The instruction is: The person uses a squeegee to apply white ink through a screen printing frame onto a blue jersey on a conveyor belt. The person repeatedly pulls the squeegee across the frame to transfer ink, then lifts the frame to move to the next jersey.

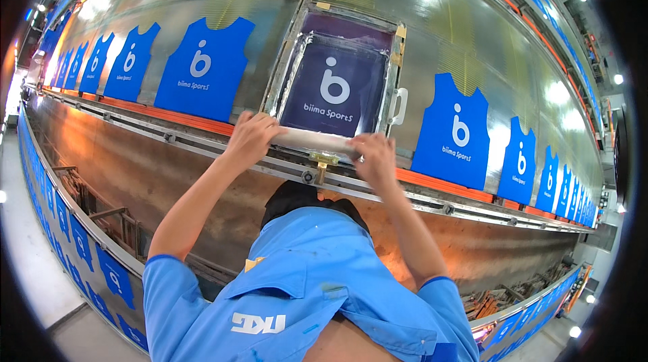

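Observation:
Both of my hands grip a long pale squeegee (312,141) by its ends, across the near end of a screen-printing frame (278,80). My left hand (251,136) is closed round the left end and my right hand (375,159) round the right end. The squeegee's lower edge is hidden. Inside the frame, the dark mesh (307,92) carries a white round emblem with lettering below it. A white handle (399,107) sticks out from the frame's right side. Just below the squeegee, a brass-coloured bracket (322,161) sits at the rail.
Blue sleeveless shirts with white prints, such as one on the left (202,68) and one on the right (451,134), lie along the long shiny table (270,8). A metal rail (439,205) and orange strip (445,184) edge it. Behind me runs another table (88,254) with blue shirts.

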Demonstrator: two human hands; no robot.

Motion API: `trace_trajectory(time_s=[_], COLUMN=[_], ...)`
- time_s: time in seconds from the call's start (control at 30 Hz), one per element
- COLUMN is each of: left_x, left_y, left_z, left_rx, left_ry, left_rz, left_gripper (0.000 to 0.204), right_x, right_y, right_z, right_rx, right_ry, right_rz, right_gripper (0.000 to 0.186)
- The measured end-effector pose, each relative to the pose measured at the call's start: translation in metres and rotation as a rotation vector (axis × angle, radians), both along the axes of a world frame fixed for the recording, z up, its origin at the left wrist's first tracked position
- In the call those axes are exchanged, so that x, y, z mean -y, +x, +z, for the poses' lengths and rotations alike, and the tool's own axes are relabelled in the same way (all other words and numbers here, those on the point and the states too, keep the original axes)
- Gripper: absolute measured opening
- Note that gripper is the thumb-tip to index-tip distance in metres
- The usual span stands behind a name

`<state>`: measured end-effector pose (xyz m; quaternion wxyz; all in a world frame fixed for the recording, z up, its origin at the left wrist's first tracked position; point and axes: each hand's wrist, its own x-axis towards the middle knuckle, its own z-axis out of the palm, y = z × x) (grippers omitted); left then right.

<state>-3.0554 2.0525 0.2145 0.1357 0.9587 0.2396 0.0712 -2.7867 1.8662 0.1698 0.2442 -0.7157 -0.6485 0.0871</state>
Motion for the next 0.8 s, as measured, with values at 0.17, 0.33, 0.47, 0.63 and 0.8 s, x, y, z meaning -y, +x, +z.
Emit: trace_trajectory(time_s=[0.17, 0.33, 0.47, 0.63, 0.8], left_x=[-0.048, -0.029, -0.048, -0.121, -0.172], left_y=[0.085, 0.120, 0.127, 0.138, 0.197], left_z=[-0.072, -0.093, -0.111, -0.133, -0.052], left_rx=[-0.237, -0.321, -0.307, -0.470, -0.088], left_ry=[-0.287, -0.147, -0.248, -0.721, -0.348], left_rz=[-0.047, 0.036, -0.053, -0.198, 0.076], left_gripper=[0.029, 0.054, 0.065, 0.069, 0.056], right_x=[-0.046, -0.052, -0.066, -0.129, -0.091], right_y=[0.083, 0.080, 0.093, 0.114, 0.168], right_z=[-0.026, -0.058, -0.071, -0.040, -0.060], right_rx=[-0.055, -0.276, -0.381, -0.395, -0.713], right_ry=[-0.302, -0.454, -0.700, -0.984, 0.198], right_rz=[-0.022, -0.021, 0.021, 0.169, -0.592], right_gripper=[0.022, 0.032, 0.041, 0.044, 0.035])
